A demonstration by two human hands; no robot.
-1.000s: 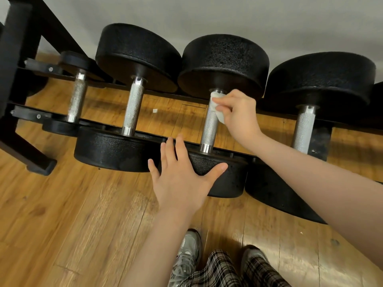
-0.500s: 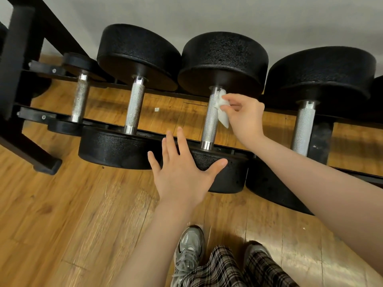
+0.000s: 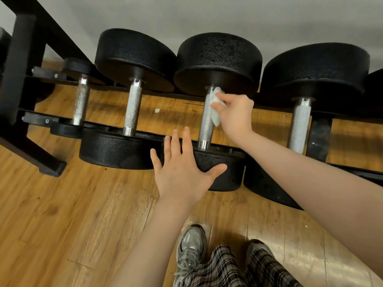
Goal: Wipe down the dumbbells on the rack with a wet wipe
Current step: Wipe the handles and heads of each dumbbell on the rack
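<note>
Knurled steel on the third dumbbell handle (image 3: 207, 119) takes the wet wipe (image 3: 216, 112), pinched in our right hand (image 3: 234, 117). Our left hand (image 3: 182, 172), fingers spread, steadies the near head (image 3: 223, 172) on the rack (image 3: 18, 65). We should wrap the wipe around and stroke the full length.

I am looking down into a gym or weight room. A black steel rack (image 3: 19, 65) carries a row of black round-headed dumbbells (image 3: 217, 59) with knurled chrome handles (image 3: 132, 108), graded in size along it. Beneath lies a glossy wood-plank floor (image 3: 62, 214), and behind, a plain pale wall (image 3: 207, 13).
</note>
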